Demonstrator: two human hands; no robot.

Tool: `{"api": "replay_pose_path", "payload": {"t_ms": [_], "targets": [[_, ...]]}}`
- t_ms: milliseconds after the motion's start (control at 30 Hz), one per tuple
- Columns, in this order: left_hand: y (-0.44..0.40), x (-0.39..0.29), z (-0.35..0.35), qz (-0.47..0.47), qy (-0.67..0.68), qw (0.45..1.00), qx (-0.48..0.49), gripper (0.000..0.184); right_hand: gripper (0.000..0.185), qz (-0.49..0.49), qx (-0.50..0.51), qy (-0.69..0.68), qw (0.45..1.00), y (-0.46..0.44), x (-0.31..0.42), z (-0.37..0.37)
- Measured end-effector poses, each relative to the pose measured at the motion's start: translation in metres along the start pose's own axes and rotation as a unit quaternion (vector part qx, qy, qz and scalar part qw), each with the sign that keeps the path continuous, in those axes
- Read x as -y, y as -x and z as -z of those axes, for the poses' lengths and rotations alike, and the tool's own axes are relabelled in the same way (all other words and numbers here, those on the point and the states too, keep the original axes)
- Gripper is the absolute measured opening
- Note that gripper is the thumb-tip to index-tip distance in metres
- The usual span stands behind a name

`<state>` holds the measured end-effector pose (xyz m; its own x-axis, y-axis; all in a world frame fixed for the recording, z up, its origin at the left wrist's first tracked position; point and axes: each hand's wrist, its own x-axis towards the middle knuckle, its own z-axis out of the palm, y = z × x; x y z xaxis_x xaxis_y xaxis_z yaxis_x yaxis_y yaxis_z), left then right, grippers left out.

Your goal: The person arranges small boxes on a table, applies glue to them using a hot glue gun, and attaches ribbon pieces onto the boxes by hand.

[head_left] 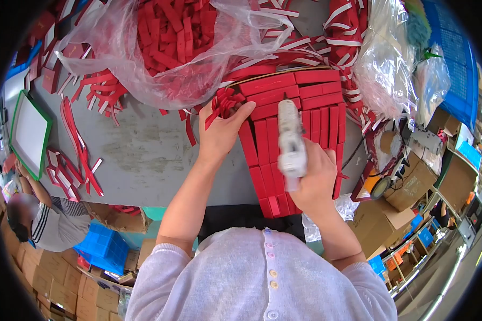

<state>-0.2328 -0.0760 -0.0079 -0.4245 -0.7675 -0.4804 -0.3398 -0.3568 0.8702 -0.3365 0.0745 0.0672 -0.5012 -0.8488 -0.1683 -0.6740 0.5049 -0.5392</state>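
Observation:
My right hand (317, 179) is wrapped round a white glue gun (291, 142), slightly blurred. Its dark nozzle points away from me, over a panel (265, 142) covered in rows of small red blocks. The rows run crosswise at the far end and lengthwise nearer me. At the panel's upper left corner, my left hand (222, 131) is closed on a bunch of short red strips (226, 102), its thumb reaching to the panel's edge. Whether the nozzle touches the blocks, I cannot tell.
A clear plastic bag (112, 69) holds a heap of red pieces (179, 32). Red-and-white strips (72, 139) lie on the grey table (144, 144). A green-edged tray (44, 134) stands left, near another person (59, 224). Cardboard boxes (383, 222) and clear wrapping (383, 59) are at the right.

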Motion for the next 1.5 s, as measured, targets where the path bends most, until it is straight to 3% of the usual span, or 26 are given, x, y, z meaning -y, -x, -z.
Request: {"api": "replay_pose_path", "payload": {"t_ms": [67, 133, 167, 200, 267, 300, 467, 667, 800, 933, 1000, 1067, 1133, 1233, 1500], "targets": [[0.002, -0.003, 0.000, 0.024, -0.008, 1.000, -0.010, 0.022, 0.043, 0.007, -0.009, 0.048, 0.999, 0.003, -0.001, -0.004], [0.005, -0.001, 0.002, 0.010, -0.004, 1.000, -0.011, 0.023, 0.047, 0.040, -0.103, 0.089, 0.990, 0.008, -0.012, -0.005], [0.007, 0.001, 0.003, 0.000, -0.002, 1.000, -0.010, 0.023, 0.050, 0.024, -0.125, 0.024, 0.992, 0.014, -0.020, -0.008], [0.009, 0.003, 0.004, 0.003, -0.003, 1.000, -0.012, 0.023, 0.042, -0.057, -0.084, -0.147, 0.984, 0.021, -0.019, -0.003], [0.011, 0.007, 0.005, 0.001, -0.036, 0.999, 0.004, 0.024, 0.033, -0.147, -0.061, -0.481, 0.862, 0.020, -0.016, 0.004], [0.011, 0.010, 0.004, 0.001, -0.036, 0.999, 0.006, 0.024, 0.033, -0.169, -0.043, -0.560, 0.810, 0.019, -0.015, 0.005], [0.010, 0.011, 0.002, 0.005, -0.008, 1.000, 0.000, 0.024, 0.044, -0.190, 0.008, -0.607, 0.772, 0.020, -0.015, -0.006], [0.009, 0.009, 0.003, -0.014, -0.012, 1.000, 0.010, 0.021, 0.039, -0.217, 0.050, -0.590, 0.776, 0.021, -0.014, -0.008], [0.008, 0.011, 0.003, -0.003, 0.009, 1.000, 0.012, 0.020, 0.038, -0.262, -0.005, -0.543, 0.797, 0.024, -0.011, 0.000], [0.009, 0.010, 0.003, -0.003, 0.006, 1.000, 0.017, 0.020, 0.027, -0.244, -0.008, -0.483, 0.841, 0.027, -0.008, -0.003], [0.008, 0.010, 0.003, 0.003, 0.012, 1.000, 0.018, 0.020, 0.019, -0.162, -0.010, -0.294, 0.942, 0.031, -0.007, -0.008], [0.008, 0.009, 0.003, 0.007, 0.002, 1.000, 0.019, 0.021, 0.022, 0.005, -0.036, -0.103, 0.994, 0.023, -0.004, -0.006], [0.009, 0.009, 0.002, 0.006, 0.000, 1.000, 0.016, 0.022, 0.037, -0.004, -0.015, -0.058, 0.998, 0.025, -0.002, -0.009], [0.009, 0.011, 0.003, 0.012, -0.003, 1.000, 0.013, 0.023, 0.043, -0.026, 0.004, -0.018, 0.999, 0.027, 0.003, -0.011], [0.012, 0.018, 0.007, -0.036, 0.010, 0.999, 0.005, 0.025, 0.050, 0.083, -0.186, 0.081, 0.976, 0.040, -0.015, 0.004]]}}
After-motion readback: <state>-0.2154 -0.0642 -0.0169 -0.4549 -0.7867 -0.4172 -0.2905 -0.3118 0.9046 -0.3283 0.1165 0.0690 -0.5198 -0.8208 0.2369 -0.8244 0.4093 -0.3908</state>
